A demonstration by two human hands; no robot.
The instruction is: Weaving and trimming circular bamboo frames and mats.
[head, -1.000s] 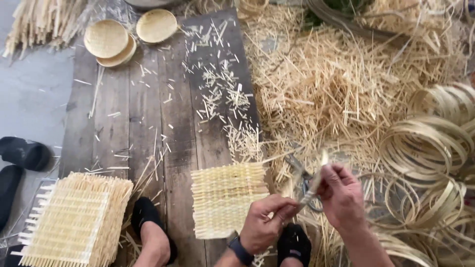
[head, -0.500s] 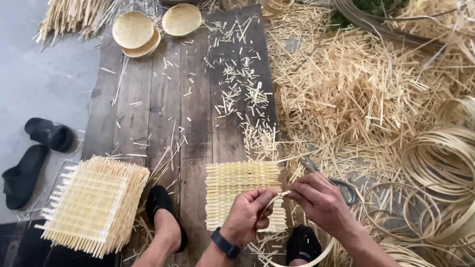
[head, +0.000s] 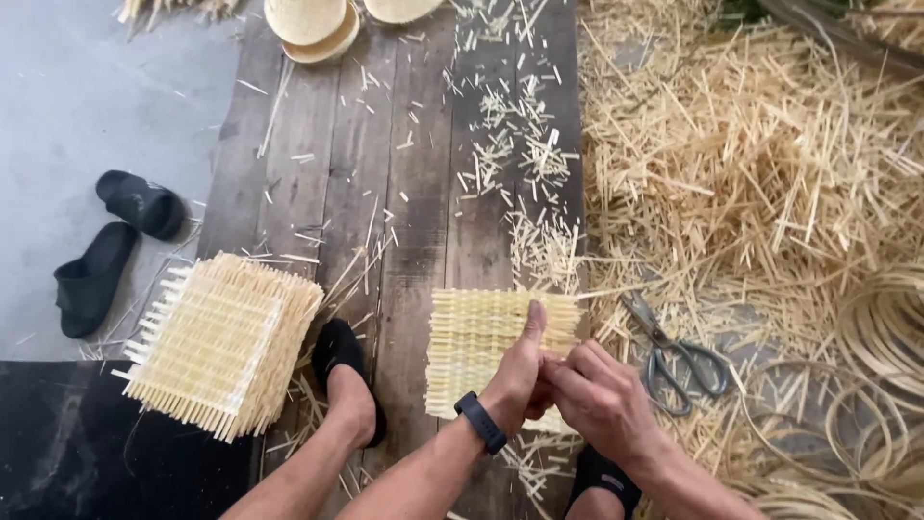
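A small square woven bamboo mat (head: 472, 337) lies on the dark wooden planks (head: 385, 193) between my feet. My left hand (head: 515, 371), with a black watch on its wrist, grips the mat's right edge, thumb pointing up along the weave. Beside it, my right hand (head: 602, 395) is closed on the same edge, knuckles touching the left hand; what lies under its fingers is hidden. Grey-handled scissors (head: 674, 351) lie shut on the straw just right of my right hand, held by no one.
A stack of woven mats (head: 221, 342) sits at the left by my foot in a black sandal (head: 342, 361). Two loose black sandals (head: 106, 250) lie on the concrete. Round woven dishes (head: 308, 24) are at the top, cut bamboo slivers (head: 770, 173) and hoops (head: 885, 337) at the right.
My right hand held the scissors up a second ago; they now lie on the straw. Both hands have come down together onto the mat's right edge.
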